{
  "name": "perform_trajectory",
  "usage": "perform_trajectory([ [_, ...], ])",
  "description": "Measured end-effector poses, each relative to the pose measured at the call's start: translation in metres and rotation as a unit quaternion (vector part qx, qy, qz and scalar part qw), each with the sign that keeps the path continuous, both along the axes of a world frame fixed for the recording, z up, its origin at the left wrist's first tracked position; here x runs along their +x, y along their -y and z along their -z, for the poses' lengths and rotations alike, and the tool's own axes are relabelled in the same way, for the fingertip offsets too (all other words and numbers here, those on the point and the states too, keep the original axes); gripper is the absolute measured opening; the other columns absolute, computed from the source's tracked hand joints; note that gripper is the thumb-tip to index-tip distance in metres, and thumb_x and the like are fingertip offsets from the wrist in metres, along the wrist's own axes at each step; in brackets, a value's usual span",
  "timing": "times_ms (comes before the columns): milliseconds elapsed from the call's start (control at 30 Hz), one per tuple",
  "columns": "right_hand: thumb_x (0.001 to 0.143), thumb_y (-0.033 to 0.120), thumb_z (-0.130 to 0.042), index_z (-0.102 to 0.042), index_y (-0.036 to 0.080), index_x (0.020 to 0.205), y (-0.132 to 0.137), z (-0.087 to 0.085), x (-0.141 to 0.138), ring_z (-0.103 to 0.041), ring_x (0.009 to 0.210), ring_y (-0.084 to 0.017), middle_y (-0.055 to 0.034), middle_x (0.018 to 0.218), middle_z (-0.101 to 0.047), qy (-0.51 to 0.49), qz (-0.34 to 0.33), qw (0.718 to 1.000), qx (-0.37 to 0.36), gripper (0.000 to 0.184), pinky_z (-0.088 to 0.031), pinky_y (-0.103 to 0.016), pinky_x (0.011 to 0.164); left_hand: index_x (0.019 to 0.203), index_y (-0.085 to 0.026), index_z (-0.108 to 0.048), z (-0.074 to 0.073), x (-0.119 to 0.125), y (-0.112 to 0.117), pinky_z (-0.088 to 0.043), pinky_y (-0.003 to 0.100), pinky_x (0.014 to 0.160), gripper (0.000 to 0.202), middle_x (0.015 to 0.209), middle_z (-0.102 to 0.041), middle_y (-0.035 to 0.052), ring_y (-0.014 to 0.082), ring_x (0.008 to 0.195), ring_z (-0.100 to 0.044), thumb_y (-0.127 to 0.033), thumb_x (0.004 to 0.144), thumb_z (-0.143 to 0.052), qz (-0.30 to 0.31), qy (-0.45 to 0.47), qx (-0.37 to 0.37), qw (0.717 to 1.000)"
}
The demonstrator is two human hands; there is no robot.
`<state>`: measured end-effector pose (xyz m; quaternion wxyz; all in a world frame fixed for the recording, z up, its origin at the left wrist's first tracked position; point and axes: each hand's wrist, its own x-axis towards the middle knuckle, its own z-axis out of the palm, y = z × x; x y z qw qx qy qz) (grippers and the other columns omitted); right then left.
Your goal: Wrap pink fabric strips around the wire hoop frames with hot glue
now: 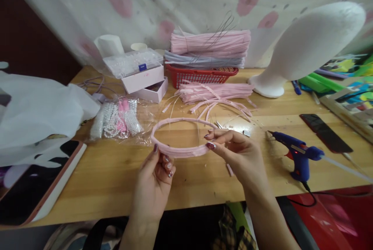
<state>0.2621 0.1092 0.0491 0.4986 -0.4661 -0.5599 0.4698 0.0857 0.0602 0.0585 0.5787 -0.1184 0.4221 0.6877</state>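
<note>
Left hand (153, 184) and right hand (244, 157), fingers bent, each pinch a pink ring (186, 151) held level between them above a wooden table (192, 188), the right hand's fingers covering its right edge. On the blue glue gun (300, 160) to the right, a pale label is too small to read, as is the marking on a clear case's (125, 63) blue tab. Pink strips (218, 92) lie just beyond the ring, bagged beads (119, 120) to the left, a strip-laden red basket (198, 79) behind; a white form (317, 40) stands beyond a dark phone (326, 132).
</note>
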Motion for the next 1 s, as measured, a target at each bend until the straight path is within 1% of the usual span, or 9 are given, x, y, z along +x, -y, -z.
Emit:
perform_trajectory([
  [67,0.074,0.03,-0.086,-0.075,0.025,0.069,0.004,-0.006,0.001,-0.075,0.091,-0.022,-0.0023,0.087,-0.08,0.014,0.02,1.0,0.001,0.013,-0.059,-0.041,0.089,0.06,-0.009,-0.07,0.0,0.002,-0.003,-0.044,0.014,0.038,0.039,0.05,-0.056,0.0016,0.0064,0.041,-0.051,-0.003,0.092,-0.048,0.015,0.008,-0.008,1.0],
  [167,0.073,0.034,-0.087,-0.076,0.025,0.068,0.007,-0.008,0.004,-0.076,0.083,-0.023,-0.003,0.082,-0.08,0.013,0.044,0.999,-0.014,0.016,-0.062,-0.04,0.08,0.071,-0.01,-0.074,0.003,0.006,-0.002,-0.048,0.015,0.043,0.029,0.058,-0.062,0.0021,0.0072,0.046,-0.055,-0.01,0.093,-0.054,0.024,-0.006,0.013,1.0],
  [233,0.072,0.037,-0.087,-0.076,0.024,0.068,0.008,-0.005,0.006,-0.076,0.078,-0.022,-0.0037,0.081,-0.08,0.02,0.056,0.998,-0.024,0.018,-0.062,-0.038,0.076,0.084,-0.011,-0.077,0.006,0.01,0.001,-0.055,0.017,0.051,0.01,0.07,-0.068,0.0034,0.0091,0.056,-0.061,-0.019,0.086,-0.07,0.032,-0.026,0.06,0.997],
  [300,0.072,0.04,-0.088,-0.076,0.023,0.068,0.009,-0.002,0.007,-0.075,0.076,-0.022,-0.004,0.079,-0.08,0.032,0.067,0.997,-0.024,0.02,-0.063,-0.036,0.072,0.089,-0.012,-0.078,0.009,0.015,0.004,-0.058,0.019,0.059,0.023,0.079,-0.071,0.0041,0.0105,0.065,-0.064,-0.026,0.072,-0.085,0.053,-0.048,0.105,0.992],
  [400,0.072,0.045,-0.088,-0.076,0.023,0.068,0.01,-0.001,0.009,-0.075,0.072,-0.023,-0.0045,0.074,-0.079,0.046,0.07,0.996,-0.021,0.025,-0.063,-0.036,0.064,0.084,-0.013,-0.079,0.012,0.024,0.007,-0.057,0.018,0.06,0.036,0.076,-0.07,0.0026,0.0095,0.066,-0.062,-0.032,0.059,-0.096,0.09,-0.068,0.125,0.986],
  [500,0.072,0.047,-0.087,-0.077,0.023,0.069,0.012,-0.002,0.01,-0.074,0.071,-0.025,-0.0043,0.069,-0.076,0.055,0.063,0.996,-0.009,0.026,-0.062,-0.035,0.059,0.077,-0.014,-0.078,0.011,0.034,0.005,-0.055,0.016,0.059,0.034,0.068,-0.068,0.0006,0.0081,0.063,-0.061,-0.036,0.059,-0.096,0.11,-0.066,0.131,0.983],
  [633,0.076,0.042,-0.086,-0.078,0.025,0.074,0.016,-0.001,0.012,-0.074,0.072,-0.024,-0.0038,0.071,-0.077,0.07,0.06,0.996,0.01,0.019,-0.059,-0.032,0.055,0.067,-0.014,-0.077,0.01,0.041,0.001,-0.052,0.013,0.054,0.029,0.059,-0.067,-0.0008,0.0062,0.056,-0.059,-0.029,0.054,-0.098,0.092,-0.043,0.128,0.987],
  [767,0.08,0.038,-0.081,-0.08,0.026,0.077,0.02,-0.002,0.014,-0.071,0.065,-0.019,-0.0044,0.082,-0.08,0.101,0.054,0.993,0.032,0.013,-0.052,-0.027,0.048,0.068,-0.014,-0.078,0.012,0.041,0.0,-0.054,0.011,0.054,0.028,0.059,-0.069,-0.001,0.0053,0.055,-0.062,-0.024,0.053,-0.099,0.075,-0.037,0.117,0.99],
  [1000,0.084,0.034,-0.074,-0.082,0.026,0.084,0.022,-0.009,0.016,-0.059,0.049,-0.014,-0.0006,0.062,-0.071,0.16,0.026,0.986,0.046,0.011,-0.037,-0.023,0.039,0.072,-0.015,-0.08,0.014,0.038,0.002,-0.059,0.009,0.061,0.036,0.063,-0.073,-0.0016,0.0042,0.057,-0.067,-0.025,0.045,-0.102,0.066,-0.033,0.092,0.993],
])
